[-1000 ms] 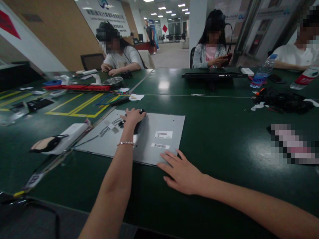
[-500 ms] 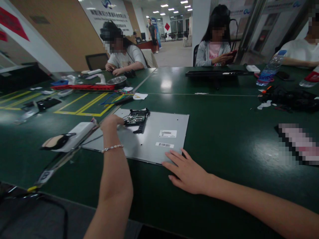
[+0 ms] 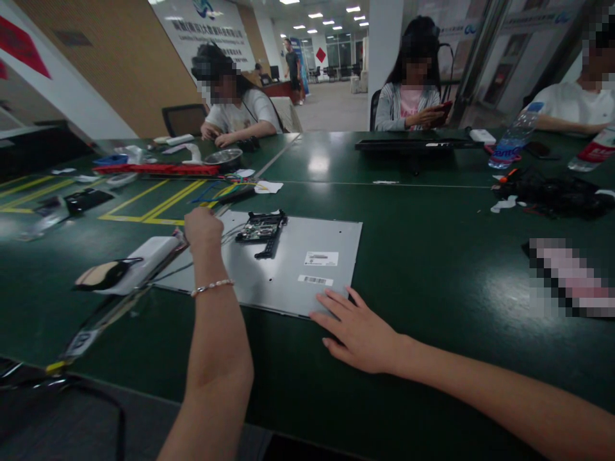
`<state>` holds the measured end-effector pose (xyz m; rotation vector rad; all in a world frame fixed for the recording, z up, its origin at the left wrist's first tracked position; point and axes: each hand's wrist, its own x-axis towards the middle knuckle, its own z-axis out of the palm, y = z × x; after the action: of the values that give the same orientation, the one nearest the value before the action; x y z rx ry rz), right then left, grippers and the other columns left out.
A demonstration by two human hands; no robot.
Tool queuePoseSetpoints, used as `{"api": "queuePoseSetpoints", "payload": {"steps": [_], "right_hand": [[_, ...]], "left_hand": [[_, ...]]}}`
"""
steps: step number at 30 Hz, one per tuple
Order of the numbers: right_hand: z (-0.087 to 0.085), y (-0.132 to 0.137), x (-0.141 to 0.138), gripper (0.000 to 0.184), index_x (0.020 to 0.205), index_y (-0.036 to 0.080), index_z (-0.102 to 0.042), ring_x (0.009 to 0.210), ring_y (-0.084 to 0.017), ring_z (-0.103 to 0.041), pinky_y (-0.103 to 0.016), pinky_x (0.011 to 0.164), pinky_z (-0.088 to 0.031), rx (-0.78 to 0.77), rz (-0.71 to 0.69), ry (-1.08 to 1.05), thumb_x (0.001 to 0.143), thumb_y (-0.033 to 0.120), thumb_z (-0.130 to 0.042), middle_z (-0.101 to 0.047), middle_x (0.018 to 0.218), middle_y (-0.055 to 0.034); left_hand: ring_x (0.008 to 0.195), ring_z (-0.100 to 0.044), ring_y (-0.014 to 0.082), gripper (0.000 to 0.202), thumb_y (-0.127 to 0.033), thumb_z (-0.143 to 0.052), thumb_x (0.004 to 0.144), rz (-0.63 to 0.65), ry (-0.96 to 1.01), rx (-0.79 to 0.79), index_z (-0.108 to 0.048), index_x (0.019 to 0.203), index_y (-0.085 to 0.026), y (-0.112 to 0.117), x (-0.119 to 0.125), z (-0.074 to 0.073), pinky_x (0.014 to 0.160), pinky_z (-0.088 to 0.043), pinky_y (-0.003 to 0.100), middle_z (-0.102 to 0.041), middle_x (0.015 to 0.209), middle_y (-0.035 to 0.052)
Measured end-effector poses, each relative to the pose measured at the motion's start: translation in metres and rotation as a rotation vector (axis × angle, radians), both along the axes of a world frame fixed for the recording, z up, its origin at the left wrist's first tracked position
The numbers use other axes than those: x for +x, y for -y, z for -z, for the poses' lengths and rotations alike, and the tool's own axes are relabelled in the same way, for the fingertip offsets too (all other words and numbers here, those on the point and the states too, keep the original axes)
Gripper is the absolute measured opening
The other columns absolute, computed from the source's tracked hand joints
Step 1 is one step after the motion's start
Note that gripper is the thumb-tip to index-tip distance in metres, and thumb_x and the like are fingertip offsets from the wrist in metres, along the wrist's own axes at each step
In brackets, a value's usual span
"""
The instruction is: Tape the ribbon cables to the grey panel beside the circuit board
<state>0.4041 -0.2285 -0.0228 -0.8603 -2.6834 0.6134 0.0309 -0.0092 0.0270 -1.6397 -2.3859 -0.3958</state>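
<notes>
A grey metal panel (image 3: 298, 256) with two white barcode labels lies flat on the dark green table (image 3: 423, 256). A small circuit board (image 3: 261, 229) with a black bracket and thin wires sits on the panel's far part. My left hand (image 3: 202, 227), with a bead bracelet at the wrist, is raised over the panel's left edge, fingers curled as if pinching the wires; what it grips is hidden. My right hand (image 3: 353, 330) lies flat, fingers spread, pressing the panel's near right corner.
A white device (image 3: 139, 259) and a strip (image 3: 96, 323) lie left of the panel. Coloured cables (image 3: 223, 189), a red bar (image 3: 154, 169) and a metal bowl (image 3: 223, 155) sit further back. Black parts (image 3: 557, 192) and water bottles (image 3: 512, 141) are at right. Three people sit across the table.
My left hand left the circuit board, uncovering it, and drew back to the left over the panel's edge with its fingers curled. My right hand has stayed on the corner.
</notes>
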Motion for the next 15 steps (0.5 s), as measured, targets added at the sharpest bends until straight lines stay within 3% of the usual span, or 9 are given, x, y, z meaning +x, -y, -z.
{"api": "queuePoseSetpoints", "payload": {"steps": [2, 6, 10, 15], "right_hand": [[0.001, 0.0, 0.0, 0.049, 0.144, 0.02, -0.04, 0.145, -0.029, -0.022, -0.058, 0.115, -0.017, 0.004, 0.005, -0.005, 0.099, 0.039, -0.037, -0.031, 0.156, -0.0143], [0.004, 0.0, -0.001, 0.049, 0.144, 0.02, -0.04, 0.145, -0.029, -0.022, -0.058, 0.115, -0.017, 0.016, 0.006, -0.002, 0.099, 0.038, -0.038, -0.032, 0.156, -0.0145], [0.004, -0.002, -0.001, 0.048, 0.142, 0.019, -0.043, 0.145, -0.03, -0.022, -0.058, 0.115, -0.016, 0.019, 0.006, -0.003, 0.099, 0.038, -0.037, -0.033, 0.155, -0.0153], [0.004, -0.004, -0.001, 0.048, 0.142, 0.018, -0.042, 0.145, -0.031, -0.021, -0.058, 0.115, -0.016, 0.018, -0.002, 0.005, 0.098, 0.038, -0.037, -0.031, 0.156, -0.016]], "left_hand": [[0.106, -0.059, 0.0247, 0.038, -0.008, -0.039, 0.088, 0.006, -0.002, 0.125, -0.057, 0.122, -0.004, -0.006, 0.016, -0.008, 0.094, -0.045, 0.041, -0.066, 0.116, 0.016], [0.105, -0.061, 0.0217, 0.039, -0.011, -0.037, 0.089, 0.202, 0.004, 0.228, -0.063, 0.118, -0.006, -0.022, 0.057, -0.016, 0.098, -0.042, 0.034, -0.069, 0.113, 0.0132], [0.104, -0.063, 0.024, 0.04, -0.02, -0.042, 0.086, 0.322, 0.026, 0.203, -0.068, 0.115, -0.01, -0.037, 0.08, -0.001, 0.098, -0.043, 0.034, -0.07, 0.11, 0.0121], [0.105, -0.064, 0.0273, 0.046, -0.027, -0.047, 0.083, 0.276, 0.045, 0.081, -0.066, 0.122, -0.014, -0.042, 0.083, 0.024, 0.095, -0.045, 0.037, -0.069, 0.114, 0.0131]]}}
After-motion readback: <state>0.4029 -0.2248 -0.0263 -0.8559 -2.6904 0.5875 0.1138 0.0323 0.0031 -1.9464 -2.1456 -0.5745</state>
